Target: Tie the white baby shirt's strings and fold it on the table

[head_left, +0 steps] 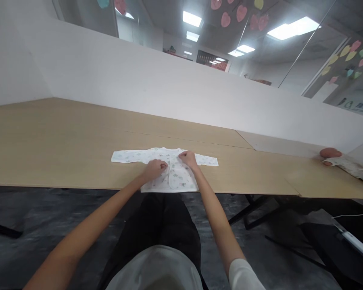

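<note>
A small white baby shirt (pixel 180 177) with a scattered print lies front side up on the table, its sleeves spread left and right. Its hem reaches the table's front edge, and an overlapping front edge runs down the middle. My left hand (pixel 155 169) is closed at the left of this front opening, its thumb and fingertips pinching the cloth. Higher up, near the neckline on the right, my right hand (pixel 188 158) also pinches the shirt. Exactly what lies between the fingertips is too small to make out.
The wooden table (pixel 63 149) runs along a white wall (pixel 157 84) with glass above it. At the far right lie a reddish-brown round object (pixel 330 152) and some whitish cloth (pixel 355 169). Below right are a black surface and a white power strip (pixel 358 246).
</note>
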